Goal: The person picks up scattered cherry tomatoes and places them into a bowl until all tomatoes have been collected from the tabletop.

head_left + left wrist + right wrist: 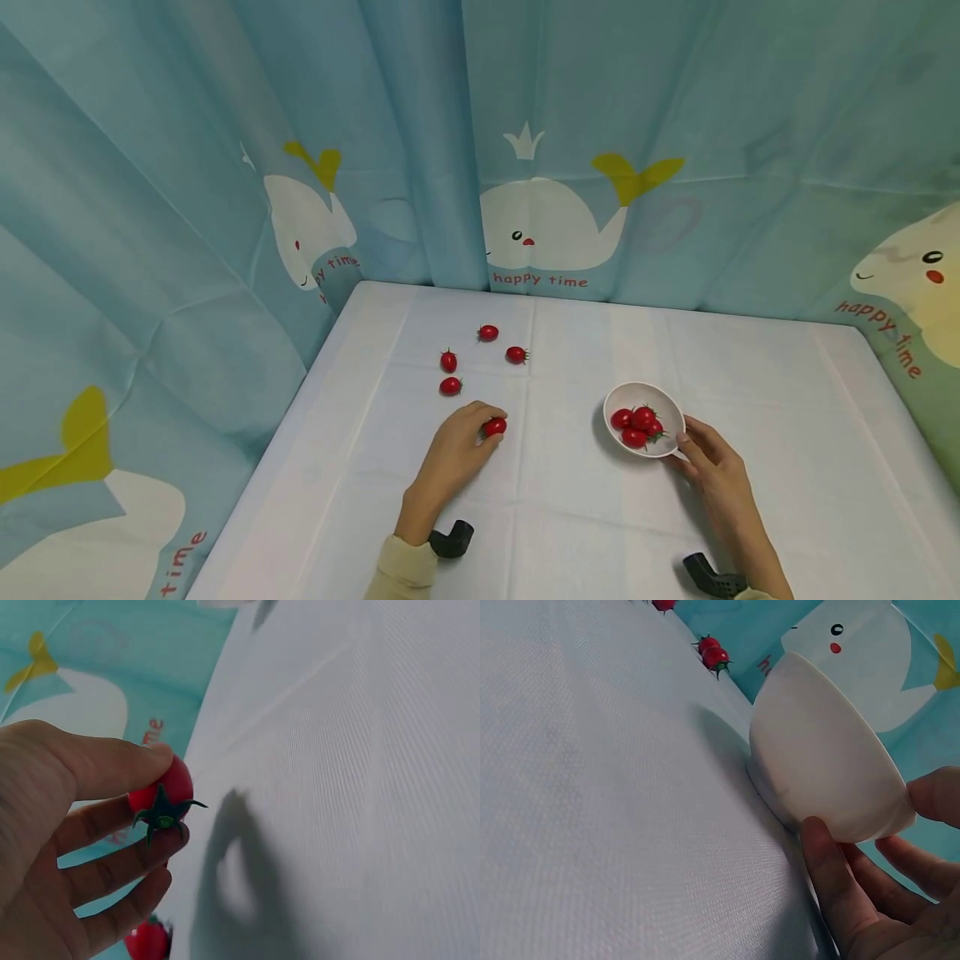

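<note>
My left hand [456, 448] pinches a cherry tomato [174, 787] between thumb and fingers, its green stem end toward the left wrist camera. On the right, my right hand [716, 471] holds a small white bowl [670, 400], thumb at the rim and fingers under its side, as the right wrist view shows. Several red cherry tomatoes [643, 417] lie inside the bowl. Beyond the left hand, loose cherry tomatoes sit on the table: one nearest the hand [451, 386], one just behind it [448, 362], one to the right [516, 355] and one farthest back [488, 333].
A white cloth covers the table [570, 517]. Blue curtains [420, 100] printed with whales hang along the back and left edges. Each wrist wears a black camera mount, one on the left [452, 539] and one on the right [712, 575].
</note>
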Motion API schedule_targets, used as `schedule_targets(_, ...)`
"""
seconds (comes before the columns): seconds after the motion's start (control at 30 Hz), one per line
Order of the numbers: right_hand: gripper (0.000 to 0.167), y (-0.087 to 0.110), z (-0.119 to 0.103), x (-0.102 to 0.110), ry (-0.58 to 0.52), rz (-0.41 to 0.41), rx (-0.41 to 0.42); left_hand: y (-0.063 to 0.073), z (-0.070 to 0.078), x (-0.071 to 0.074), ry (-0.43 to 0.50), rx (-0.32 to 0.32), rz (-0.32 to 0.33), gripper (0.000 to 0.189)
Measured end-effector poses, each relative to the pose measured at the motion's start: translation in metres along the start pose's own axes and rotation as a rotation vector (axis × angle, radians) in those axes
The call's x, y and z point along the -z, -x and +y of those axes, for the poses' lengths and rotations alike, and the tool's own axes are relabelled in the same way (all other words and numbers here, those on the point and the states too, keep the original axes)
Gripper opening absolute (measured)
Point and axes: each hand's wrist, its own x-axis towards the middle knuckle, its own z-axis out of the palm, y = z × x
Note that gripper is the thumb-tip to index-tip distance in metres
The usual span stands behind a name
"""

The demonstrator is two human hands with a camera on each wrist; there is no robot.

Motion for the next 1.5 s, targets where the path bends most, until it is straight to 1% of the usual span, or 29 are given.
schedule_targets(0.17, 0.066, 0.0, 0.0, -0.001, -0.003, 0.006, 0.001, -0.012, 0.009, -0.006, 0.047, -0.033, -0.025, 0.028)
schedule_targets(0.33, 0.069, 0.0, 0.001, 0.0, -0.01, 0.0, 0.012, -0.024, 0.018, -0.014, 0.129, -0.066, -0.046, 0.026)
schedule_targets(0.47, 0.069, 0.0, 0.002, 0.001, -0.025, -0.004, 0.012, -0.035, 0.028, -0.021, 0.19, -0.089, -0.075, 0.026)
schedule_targets(0.7, 0.07, 0.0, 0.001, 0.001, -0.03, 0.0, 0.005, -0.051, 0.049, -0.034, 0.235, -0.129, -0.094, 0.027)
schedule_targets(0.87, 0.071, 0.0, 0.001, 0.001, 0.014, 0.009, -0.014, -0.06, 0.063, -0.046, 0.281, -0.14, -0.115, 0.028)
schedule_targets(1.13, 0.072, 0.0, 0.001, 0.0, 0.045, 0.013, -0.024, -0.071, 0.078, -0.061, 0.335, -0.186, -0.116, 0.029)
schedule_targets(1.37, 0.069, -0.001, -0.001, 0.0, 0.006, 0.006, 0.001, -0.081, 0.092, -0.071, 0.379, -0.218, -0.135, 0.031)
schedule_targets(1.5, 0.07, 0.0, -0.001, 0.0, 0.008, 0.003, 0.009, -0.085, 0.099, -0.078, 0.375, -0.244, -0.148, 0.031)
